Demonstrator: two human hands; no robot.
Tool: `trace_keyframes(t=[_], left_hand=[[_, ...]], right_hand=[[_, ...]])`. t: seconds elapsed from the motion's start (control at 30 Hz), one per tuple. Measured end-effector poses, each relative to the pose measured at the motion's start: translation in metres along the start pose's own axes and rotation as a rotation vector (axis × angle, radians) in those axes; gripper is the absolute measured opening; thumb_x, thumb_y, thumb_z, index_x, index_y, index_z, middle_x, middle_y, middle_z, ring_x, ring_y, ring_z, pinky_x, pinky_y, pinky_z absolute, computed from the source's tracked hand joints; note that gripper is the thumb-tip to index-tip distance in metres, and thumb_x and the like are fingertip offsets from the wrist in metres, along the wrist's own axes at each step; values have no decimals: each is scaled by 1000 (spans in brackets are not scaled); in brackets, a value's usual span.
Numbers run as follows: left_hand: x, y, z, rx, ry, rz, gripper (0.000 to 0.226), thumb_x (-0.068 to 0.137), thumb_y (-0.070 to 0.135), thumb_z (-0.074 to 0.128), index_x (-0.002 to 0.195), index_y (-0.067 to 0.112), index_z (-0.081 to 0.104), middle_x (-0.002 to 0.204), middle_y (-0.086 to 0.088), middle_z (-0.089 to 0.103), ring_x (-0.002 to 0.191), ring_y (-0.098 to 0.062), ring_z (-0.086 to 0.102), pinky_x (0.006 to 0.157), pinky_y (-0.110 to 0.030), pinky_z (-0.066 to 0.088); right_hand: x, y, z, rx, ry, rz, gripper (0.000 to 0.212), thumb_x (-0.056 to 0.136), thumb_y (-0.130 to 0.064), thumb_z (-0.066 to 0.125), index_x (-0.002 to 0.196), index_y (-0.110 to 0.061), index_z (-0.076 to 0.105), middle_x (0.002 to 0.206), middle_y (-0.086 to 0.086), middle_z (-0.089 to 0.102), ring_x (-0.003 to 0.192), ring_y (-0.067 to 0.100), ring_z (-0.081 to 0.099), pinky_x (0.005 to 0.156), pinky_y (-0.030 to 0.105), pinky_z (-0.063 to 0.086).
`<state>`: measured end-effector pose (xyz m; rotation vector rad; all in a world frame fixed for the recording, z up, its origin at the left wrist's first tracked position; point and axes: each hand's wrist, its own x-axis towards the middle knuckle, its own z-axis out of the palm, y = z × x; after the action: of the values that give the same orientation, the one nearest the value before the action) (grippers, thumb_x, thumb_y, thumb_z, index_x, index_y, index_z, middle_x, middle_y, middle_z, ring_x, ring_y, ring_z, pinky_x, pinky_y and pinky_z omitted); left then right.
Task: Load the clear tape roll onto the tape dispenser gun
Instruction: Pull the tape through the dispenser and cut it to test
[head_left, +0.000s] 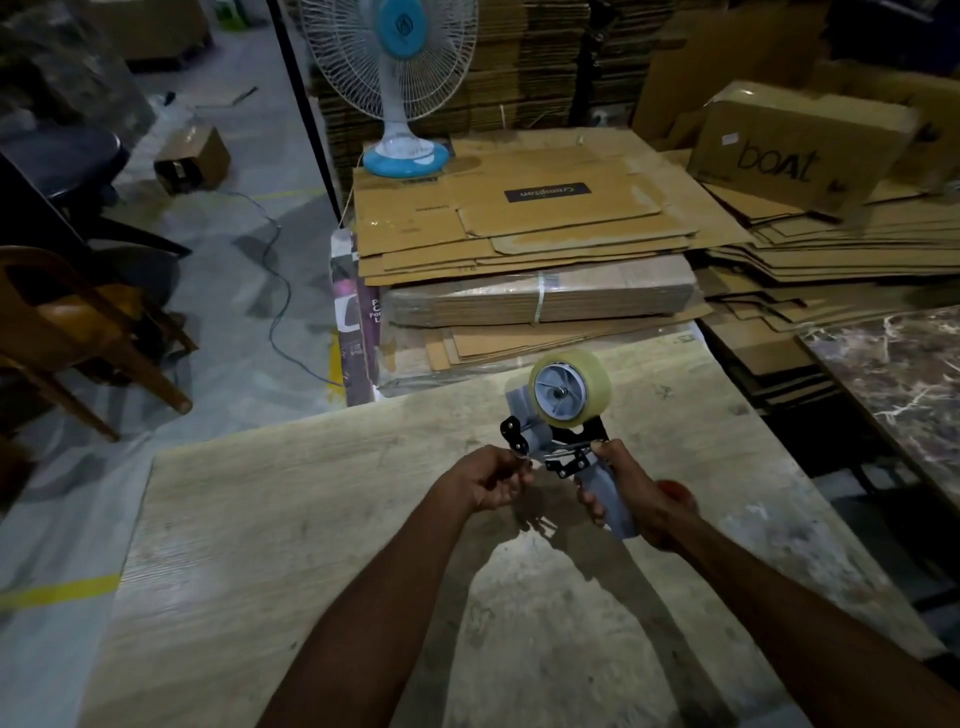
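Note:
The clear tape roll (582, 382) sits on the grey hub of the tape dispenser gun (550, 441), held above the pale wooden table (311, 519). My right hand (628, 493) grips the gun's grey handle, thumb up near the black metal frame. My left hand (493, 478) has curled fingers at the gun's front end, pinching what looks like the free end of the tape by the black roller bracket. The tape end itself is too thin to make out clearly.
Stacks of flattened cardboard (519, 228) lie beyond the table's far edge, with a blue-and-white fan (400, 104) on them. A "boat" carton (789, 150) stands at the back right. A marble slab (904, 374) is to the right; chairs (78, 322) stand on the floor to the left.

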<state>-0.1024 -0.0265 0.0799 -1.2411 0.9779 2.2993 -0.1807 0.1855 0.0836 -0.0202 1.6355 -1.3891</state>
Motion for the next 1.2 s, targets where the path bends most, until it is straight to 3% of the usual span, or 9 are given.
trace_keyframes(t=[0.2,0.43,0.5,0.57,0.67,0.77,0.9,1.1,1.2], left_hand=[[-2,9,-1,339,185,170,28,101,-3,43,79,-1,60,55,-8,61,36,-10,50,37,-17,36],[12,32,-18,671,388,361,24,91,-7,63,68,-4,65,61,-16,62,40,-17,56,38,-23,41],[24,43,-30,811,405,384,25,93,12,70,70,6,73,67,-9,70,55,-18,66,55,-28,54],[37,50,-45,882,440,411,15,91,15,71,78,10,76,70,-3,75,68,-20,71,73,-31,60],[42,50,-53,920,502,533,11,80,-2,71,71,-2,77,62,-11,72,57,-22,67,68,-42,63],[49,57,-65,983,615,647,16,83,10,80,73,-3,78,70,-10,74,68,-19,69,65,-34,56],[60,59,-81,1105,602,735,29,84,15,81,63,-3,71,70,-23,72,71,-33,71,62,-27,46],[73,42,-88,1411,539,897,25,89,22,72,71,7,63,80,-12,63,79,-27,57,66,-39,45],[72,33,-89,1413,553,973,25,92,22,68,75,17,49,81,-6,54,80,-28,51,67,-39,38]], right_hand=[[-3,3,-1,-56,-17,-25,61,97,-58,39,109,-3,62,68,8,55,54,19,50,50,30,40],[5,3,28,-91,8,5,67,90,-69,47,98,-5,64,71,8,55,55,18,50,53,29,39],[11,3,34,-129,13,-22,71,82,-78,52,90,-10,66,72,7,59,57,17,54,55,29,41],[17,4,38,-147,-9,-41,73,80,-84,51,85,-12,66,71,5,60,58,17,54,56,30,42],[22,5,44,-146,-29,-25,76,79,-86,50,84,-12,64,71,6,58,59,18,52,57,32,41],[19,5,41,-133,-31,3,75,82,-83,48,85,-10,64,69,6,57,57,17,51,55,30,41],[12,4,34,-70,-72,105,64,92,-71,44,90,-9,56,65,3,51,54,15,45,52,26,36],[20,22,36,-73,-63,189,57,92,-71,43,93,-16,57,64,2,49,53,14,43,51,25,34],[21,35,38,-49,-36,205,65,88,-75,46,91,-12,58,65,2,51,53,14,44,52,26,34]])
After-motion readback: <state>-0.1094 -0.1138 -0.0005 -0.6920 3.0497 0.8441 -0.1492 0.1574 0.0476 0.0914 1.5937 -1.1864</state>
